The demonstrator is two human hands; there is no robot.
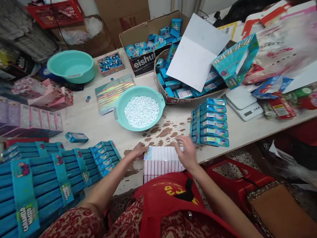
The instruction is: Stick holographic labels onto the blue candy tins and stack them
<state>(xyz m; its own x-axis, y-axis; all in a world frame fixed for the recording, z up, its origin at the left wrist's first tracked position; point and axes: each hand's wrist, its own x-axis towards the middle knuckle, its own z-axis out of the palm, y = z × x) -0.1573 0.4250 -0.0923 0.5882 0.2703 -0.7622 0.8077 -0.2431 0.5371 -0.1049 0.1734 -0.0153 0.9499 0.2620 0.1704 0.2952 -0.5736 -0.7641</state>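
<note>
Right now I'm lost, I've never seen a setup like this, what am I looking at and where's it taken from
There's no machine: these are a person's bare left hand and right hand. The picture comes from a camera worn on the head, looking forward and down. On the table are a bowl of white pellets, another bowl farther back, cartons of blue boxes and a scale. Between the hands is a block of slim pale packs. The left hand is at its left end; the right hand, blurred, at its right. I can't tell whether either grips it.

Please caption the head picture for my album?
Left hand and right hand beside pale boxes, near a bowl of pellets.
</note>
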